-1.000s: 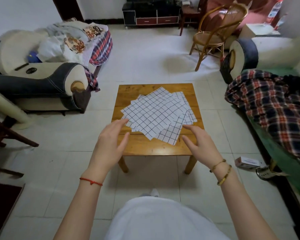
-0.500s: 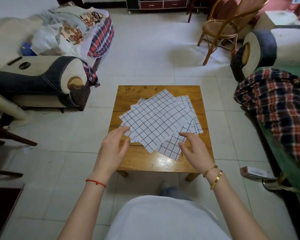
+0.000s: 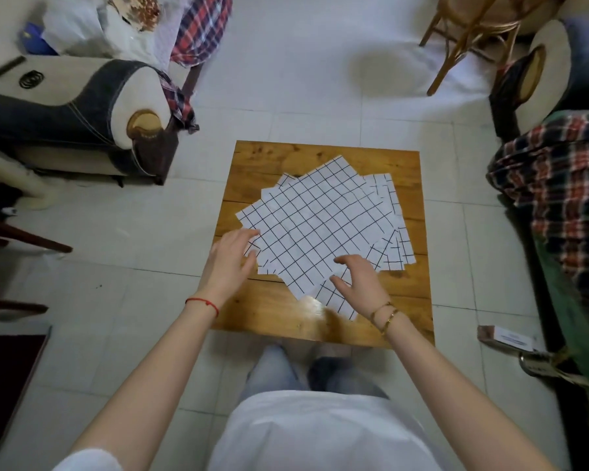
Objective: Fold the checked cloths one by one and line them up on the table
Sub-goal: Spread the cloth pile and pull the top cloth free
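Several white cloths with a black check lie fanned in a loose overlapping pile (image 3: 323, 222) on a small square wooden table (image 3: 269, 311). They lie flat and unfolded, and the top one is turned diagonally. My left hand (image 3: 232, 263) is over the pile's left near corner, fingers relaxed and spread, fingertips at the cloth's edge. My right hand (image 3: 361, 283) hovers over the pile's near right edge with fingers loosely curved, holding nothing.
A sofa arm (image 3: 82, 107) stands at the left, and a plaid blanket (image 3: 555, 185) lies over a sofa at the right. A wicker chair (image 3: 473, 28) is at the far right. A small box (image 3: 505, 338) lies on the floor by the table's right near corner.
I have stepped closer and look more steeply down at the table. Both hands have moved forward, from the table's near edge onto the pile's near corners.
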{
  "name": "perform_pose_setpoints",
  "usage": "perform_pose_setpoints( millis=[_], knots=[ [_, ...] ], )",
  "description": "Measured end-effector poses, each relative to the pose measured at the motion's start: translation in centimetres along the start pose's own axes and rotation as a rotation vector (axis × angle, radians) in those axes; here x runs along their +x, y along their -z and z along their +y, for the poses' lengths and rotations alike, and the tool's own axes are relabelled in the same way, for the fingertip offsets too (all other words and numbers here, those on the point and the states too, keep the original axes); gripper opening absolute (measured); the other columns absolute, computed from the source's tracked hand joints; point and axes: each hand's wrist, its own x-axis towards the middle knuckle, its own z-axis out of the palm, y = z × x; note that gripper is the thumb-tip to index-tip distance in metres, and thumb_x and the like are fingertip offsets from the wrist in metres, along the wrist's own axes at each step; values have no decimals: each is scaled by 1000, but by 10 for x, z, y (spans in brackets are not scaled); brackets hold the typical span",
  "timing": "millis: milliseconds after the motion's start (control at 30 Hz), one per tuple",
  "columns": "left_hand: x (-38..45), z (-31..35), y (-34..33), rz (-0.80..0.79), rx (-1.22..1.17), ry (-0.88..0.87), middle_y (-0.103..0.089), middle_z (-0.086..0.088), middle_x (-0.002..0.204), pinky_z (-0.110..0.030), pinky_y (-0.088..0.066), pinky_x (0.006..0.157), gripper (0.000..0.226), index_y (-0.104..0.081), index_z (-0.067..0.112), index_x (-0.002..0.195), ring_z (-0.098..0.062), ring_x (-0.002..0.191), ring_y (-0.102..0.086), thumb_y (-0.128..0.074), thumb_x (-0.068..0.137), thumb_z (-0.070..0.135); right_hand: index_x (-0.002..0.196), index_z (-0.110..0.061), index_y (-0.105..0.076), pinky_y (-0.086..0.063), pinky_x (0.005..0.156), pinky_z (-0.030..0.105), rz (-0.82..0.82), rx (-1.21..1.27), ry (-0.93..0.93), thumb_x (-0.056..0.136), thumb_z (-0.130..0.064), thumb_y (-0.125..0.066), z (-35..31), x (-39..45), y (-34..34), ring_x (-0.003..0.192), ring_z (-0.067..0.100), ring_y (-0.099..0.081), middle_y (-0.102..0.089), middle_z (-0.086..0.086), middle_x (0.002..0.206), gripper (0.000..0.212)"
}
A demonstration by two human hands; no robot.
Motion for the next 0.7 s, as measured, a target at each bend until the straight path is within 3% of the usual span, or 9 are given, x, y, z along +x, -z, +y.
perform_pose_setpoints(
  millis=[333, 700],
  knots=[
    [88, -112, -37, -221, 83, -12, -59, 2, 126, -41, -44, 103, 37, -55, 21, 129, -17, 118, -52, -56, 92, 17, 117, -18, -57, -46, 93, 30, -138, -62, -168, 90, -32, -58, -13, 80, -89, 110, 16, -54, -59, -1, 115, 30],
    [183, -200, -96, -372, 162, -222, -59, -4, 125, -40, -40, 95, 32, -59, 16, 123, -23, 121, -48, -54, 91, 11, 112, -16, -56, -47, 86, 35, -148, -92, -436, 86, -24, -59, 7, 135, -174, 105, 21, -49, -56, 3, 112, 27]
  ],
)
